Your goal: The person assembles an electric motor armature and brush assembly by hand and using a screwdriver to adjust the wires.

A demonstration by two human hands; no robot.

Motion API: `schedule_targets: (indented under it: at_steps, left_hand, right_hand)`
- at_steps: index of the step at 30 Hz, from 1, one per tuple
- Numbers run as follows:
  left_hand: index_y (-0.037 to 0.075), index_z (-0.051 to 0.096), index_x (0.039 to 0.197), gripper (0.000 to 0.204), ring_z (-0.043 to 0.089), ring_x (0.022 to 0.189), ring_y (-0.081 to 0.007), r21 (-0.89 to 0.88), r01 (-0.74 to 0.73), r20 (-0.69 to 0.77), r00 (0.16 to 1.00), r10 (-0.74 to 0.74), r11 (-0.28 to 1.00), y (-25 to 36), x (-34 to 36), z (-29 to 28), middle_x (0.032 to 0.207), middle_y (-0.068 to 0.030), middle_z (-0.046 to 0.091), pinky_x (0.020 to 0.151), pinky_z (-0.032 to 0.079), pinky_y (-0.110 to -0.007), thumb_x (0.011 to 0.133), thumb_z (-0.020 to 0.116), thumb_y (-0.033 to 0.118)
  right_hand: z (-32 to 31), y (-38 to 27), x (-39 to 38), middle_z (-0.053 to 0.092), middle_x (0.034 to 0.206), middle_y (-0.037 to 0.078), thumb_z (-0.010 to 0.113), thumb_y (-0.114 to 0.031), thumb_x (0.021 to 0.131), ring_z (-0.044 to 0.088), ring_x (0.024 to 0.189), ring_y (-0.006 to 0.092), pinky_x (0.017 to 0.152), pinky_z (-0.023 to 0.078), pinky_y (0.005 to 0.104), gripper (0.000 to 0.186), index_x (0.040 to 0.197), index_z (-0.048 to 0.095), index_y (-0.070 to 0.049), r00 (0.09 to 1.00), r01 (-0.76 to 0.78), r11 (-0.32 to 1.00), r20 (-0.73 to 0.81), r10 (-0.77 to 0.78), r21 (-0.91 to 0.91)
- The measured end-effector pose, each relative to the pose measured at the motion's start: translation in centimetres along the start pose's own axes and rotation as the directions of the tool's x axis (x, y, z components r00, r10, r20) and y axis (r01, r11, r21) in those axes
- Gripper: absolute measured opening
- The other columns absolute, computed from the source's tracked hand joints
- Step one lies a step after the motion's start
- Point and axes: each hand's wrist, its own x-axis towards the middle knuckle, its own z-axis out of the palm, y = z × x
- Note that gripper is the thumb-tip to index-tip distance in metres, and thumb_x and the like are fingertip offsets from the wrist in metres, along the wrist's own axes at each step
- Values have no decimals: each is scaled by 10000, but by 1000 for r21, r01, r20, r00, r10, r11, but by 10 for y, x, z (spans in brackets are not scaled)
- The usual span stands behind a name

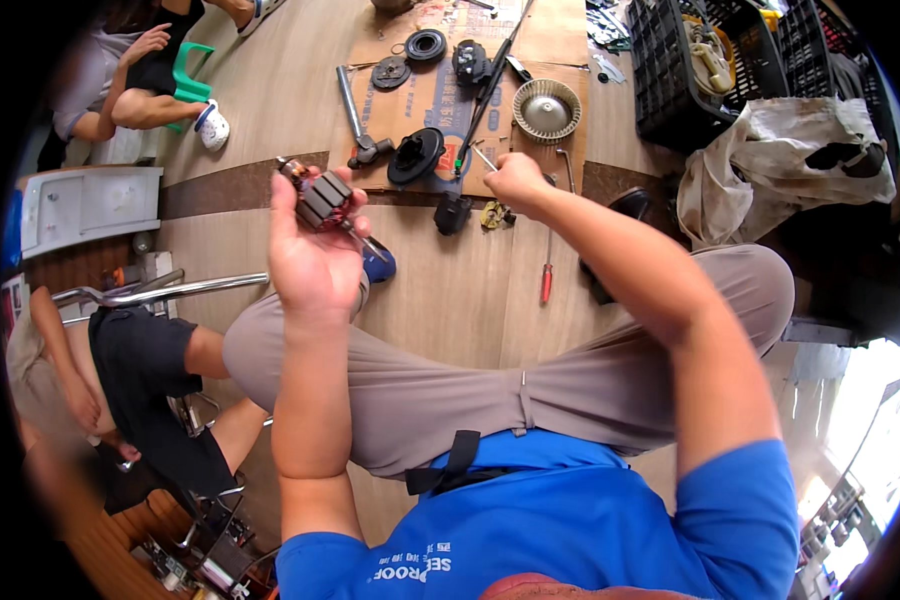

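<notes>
My left hand (315, 265) is palm up, its fingers curled round a small electric motor (324, 200) with a dark laminated core, copper windings and a thin shaft. Farther right, my right hand (519, 186) is closed on a thin metal rod (484, 157) that pokes out past the fingers; the rest of it is hidden. Just left of that hand lie a black plastic part (452, 213) and a yellowish piece (494, 215). A black round cover (416, 156) rests between my hands, beyond them. Nearer my legs is a red-handled screwdriver (547, 284).
On a cardboard sheet (610, 120) ahead are a hammer (354, 110), a fan wheel (547, 110), black discs (425, 46) and a long dark rod (498, 75). Black crates (670, 90) and a stained cloth (770, 170) stand right. Two other people sit at the left.
</notes>
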Motion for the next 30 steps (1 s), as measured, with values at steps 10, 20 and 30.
schedule_targets:
  at_steps: [10,20,30]
  left_hand:
    - [69,559,1162,416,598,937,-278,40,18,-44,999,-16,999,-1,-4,-9,1129,-150,616,612,446,-315,977,504,437]
    - [64,541,1168,410,588,924,-270,115,52,-42,998,-47,992,-14,12,8,1123,-147,604,603,445,-314,1000,453,428]
    - [67,544,1180,410,578,915,-261,156,52,-23,999,-49,986,-21,12,11,1125,-146,606,613,449,-309,993,471,425]
  right_hand:
    - [163,103,46,491,558,41,628,-373,917,419,412,157,379,324,333,391,725,509,-54,817,-535,574,205,540,620]
    - [195,150,125,581,603,76,639,-259,845,513,454,188,416,392,337,293,716,634,4,837,-498,768,-9,547,403]
    - [177,117,53,686,900,241,598,-146,785,675,890,359,820,522,420,281,987,665,37,970,-104,941,-177,168,323]
